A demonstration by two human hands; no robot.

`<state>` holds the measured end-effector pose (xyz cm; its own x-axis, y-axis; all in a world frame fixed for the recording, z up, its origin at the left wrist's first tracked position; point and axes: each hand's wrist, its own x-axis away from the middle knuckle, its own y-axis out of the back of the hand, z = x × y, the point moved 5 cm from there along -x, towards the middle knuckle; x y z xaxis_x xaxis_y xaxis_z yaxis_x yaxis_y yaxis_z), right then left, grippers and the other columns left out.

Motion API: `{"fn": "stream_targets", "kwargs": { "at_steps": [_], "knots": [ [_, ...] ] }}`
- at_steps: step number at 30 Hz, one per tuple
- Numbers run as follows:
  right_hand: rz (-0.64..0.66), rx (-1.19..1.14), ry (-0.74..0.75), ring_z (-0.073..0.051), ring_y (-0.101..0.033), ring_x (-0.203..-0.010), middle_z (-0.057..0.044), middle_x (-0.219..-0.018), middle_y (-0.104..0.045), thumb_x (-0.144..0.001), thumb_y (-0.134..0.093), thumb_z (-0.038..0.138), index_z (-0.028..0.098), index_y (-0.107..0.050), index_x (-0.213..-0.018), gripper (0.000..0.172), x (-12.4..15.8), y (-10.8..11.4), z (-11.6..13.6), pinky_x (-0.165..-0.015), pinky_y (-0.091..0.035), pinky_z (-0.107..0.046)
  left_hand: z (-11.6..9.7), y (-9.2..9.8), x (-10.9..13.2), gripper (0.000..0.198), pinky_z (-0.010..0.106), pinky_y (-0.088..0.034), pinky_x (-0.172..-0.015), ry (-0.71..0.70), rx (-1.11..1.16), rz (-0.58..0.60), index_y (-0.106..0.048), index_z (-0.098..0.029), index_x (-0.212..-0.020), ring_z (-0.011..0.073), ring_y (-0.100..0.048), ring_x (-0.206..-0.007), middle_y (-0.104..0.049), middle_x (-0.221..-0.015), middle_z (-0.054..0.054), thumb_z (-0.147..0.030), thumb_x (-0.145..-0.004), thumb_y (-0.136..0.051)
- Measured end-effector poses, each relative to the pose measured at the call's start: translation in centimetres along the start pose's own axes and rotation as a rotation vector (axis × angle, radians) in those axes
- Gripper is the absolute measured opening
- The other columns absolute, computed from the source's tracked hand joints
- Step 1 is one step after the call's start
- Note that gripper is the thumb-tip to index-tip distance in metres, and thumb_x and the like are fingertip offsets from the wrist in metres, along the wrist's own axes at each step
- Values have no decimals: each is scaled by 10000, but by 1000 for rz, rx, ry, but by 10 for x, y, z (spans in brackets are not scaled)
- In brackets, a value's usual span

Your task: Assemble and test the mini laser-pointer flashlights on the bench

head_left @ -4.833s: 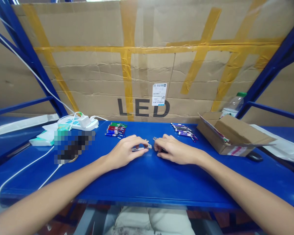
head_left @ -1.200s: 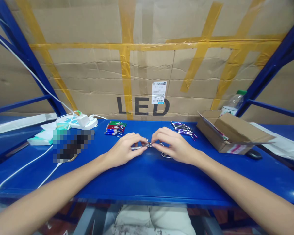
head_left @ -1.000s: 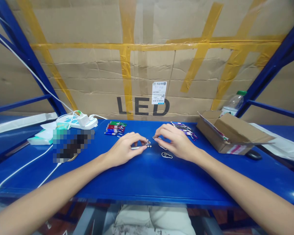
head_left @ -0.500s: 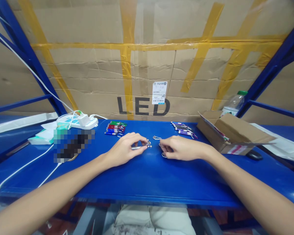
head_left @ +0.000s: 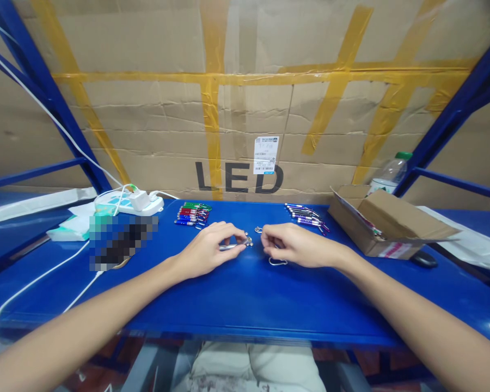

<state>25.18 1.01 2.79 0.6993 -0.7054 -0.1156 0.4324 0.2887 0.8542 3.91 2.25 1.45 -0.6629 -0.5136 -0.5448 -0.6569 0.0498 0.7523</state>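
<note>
Near the frame's centre, the bare right hand [head_left: 288, 245] has shifted slightly leftward, uncovering more of the lower looped silver metal clip [head_left: 277, 263].

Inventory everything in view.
Table: one, blue, foreground
Tube: one, silver, centre
Clips: two visible, silver, centre
Sticks: many, multicoloured, two groups rear
Box: one, brown, right
Bottle: one, clear, right
Mouse: one, black, right
Power strip: one, white, left
Packet: one, green-white, left
Cables: several, white, left
Blurred item: one, dark, left
Cardboard: one, brown, rear
Beams: several, blue, sides
Wraps: two, white, sides
Trousers: one pair, pale, below
Left hand: one, bare, centre
Right hand: one, bare, centre
</note>
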Motion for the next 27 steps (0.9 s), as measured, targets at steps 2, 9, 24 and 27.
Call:
{"fn": "stream_targets", "kwargs": {
  "at_steps": [2,9,24,27],
  "knots": [
    [-127,-63,26,-138,-521,-711,20,-843,-622,-1008,-599,210,210,-585,-945,64,-1,3,4,-668,-411,-254,0,0,0,142,319,-487,-833,0,-4,8,-728,-217,-1118,170,-615,-832,-743,-974,23,-318,-1043,-663],
    [-262,-112,108,-153,-541,-754,-2,-897,-618,-1078,-575,326,221,-578,-985,140,-3,-4,18,-723,-456,-279,-5,-2,0,160,327,-483,-828,-32,-19,55,-718,-208,-1123,183,-645,-873,-741,-981,38,-334,-1060,-642],
    [-297,108,201,-199,-633,-965,-71,-1094,-671,-1143,-496,334,231,-590,-1132,140,-2,-9,8,-858,-506,-323,3,-4,2,239,359,-494,-912,-10,-46,51,-704,-212,-1251,221,-606,-1002,-715,-1087,70,-355,-1089,-601],
    [-290,139,210,-200,-633,-969,-70,-1084,-670,-1145,-487,326,231,-587,-1128,138,-2,-10,8,-862,-507,-323,3,-5,2,236,376,-484,-963,-15,-41,54,-720,-209,-1219,224,-598,-1043,-712,-1133,78,-355,-1104,-575]
  ]
}}
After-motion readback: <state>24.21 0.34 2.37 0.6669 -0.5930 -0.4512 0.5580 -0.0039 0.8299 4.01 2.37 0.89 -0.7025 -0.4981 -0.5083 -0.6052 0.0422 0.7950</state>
